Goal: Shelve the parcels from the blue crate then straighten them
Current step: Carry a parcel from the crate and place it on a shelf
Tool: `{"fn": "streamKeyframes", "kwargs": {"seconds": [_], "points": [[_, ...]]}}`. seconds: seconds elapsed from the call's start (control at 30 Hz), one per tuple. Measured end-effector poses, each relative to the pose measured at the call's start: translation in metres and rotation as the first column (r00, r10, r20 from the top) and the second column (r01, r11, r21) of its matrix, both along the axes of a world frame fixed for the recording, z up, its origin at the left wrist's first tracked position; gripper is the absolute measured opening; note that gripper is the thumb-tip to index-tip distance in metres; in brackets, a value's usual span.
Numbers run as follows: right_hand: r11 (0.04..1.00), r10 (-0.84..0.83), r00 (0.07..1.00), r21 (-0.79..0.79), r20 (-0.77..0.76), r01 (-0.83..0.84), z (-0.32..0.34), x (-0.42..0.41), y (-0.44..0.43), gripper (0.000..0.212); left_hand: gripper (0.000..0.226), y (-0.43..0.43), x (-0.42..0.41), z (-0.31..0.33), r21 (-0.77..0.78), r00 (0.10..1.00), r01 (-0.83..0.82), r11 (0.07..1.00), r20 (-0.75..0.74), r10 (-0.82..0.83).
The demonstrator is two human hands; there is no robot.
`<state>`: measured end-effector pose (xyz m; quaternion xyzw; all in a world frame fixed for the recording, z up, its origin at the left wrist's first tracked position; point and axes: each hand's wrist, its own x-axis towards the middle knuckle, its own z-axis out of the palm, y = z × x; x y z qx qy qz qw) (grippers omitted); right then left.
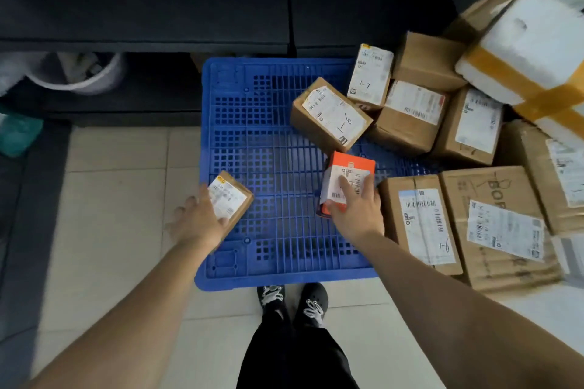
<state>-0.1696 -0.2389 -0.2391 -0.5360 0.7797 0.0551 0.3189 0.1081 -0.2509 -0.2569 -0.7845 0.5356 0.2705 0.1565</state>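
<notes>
A blue plastic crate (252, 142) lies flat on the tiled floor in front of me. My left hand (197, 221) grips a small brown parcel (232, 196) with a white label over the crate's left edge. My right hand (357, 208) grips an orange box (350, 167) with a white label near the crate's middle right. A brown parcel marked 1-6 (328, 114) lies on the crate further back. Beside it a small parcel marked 1-7 (371, 76) stands at the crate's back right corner.
Several brown cartons (423, 224) and a white foam box with yellow tape (531, 50) are piled at the right. Dark shelving (145, 9) runs along the back, with a pale basket (82, 73) under it at left. My feet (290, 300) stand just before the crate.
</notes>
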Motion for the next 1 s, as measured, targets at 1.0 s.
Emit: {"fn": "streamKeyframes", "kwargs": {"seconds": [1.0], "points": [[0.97, -0.146, 0.76, -0.058, 0.634, 0.234, 0.035, 0.038, 0.006, 0.058, 0.044, 0.083, -0.056, 0.054, 0.193, 0.179, -0.813, 0.549, -0.815, 0.552]]}}
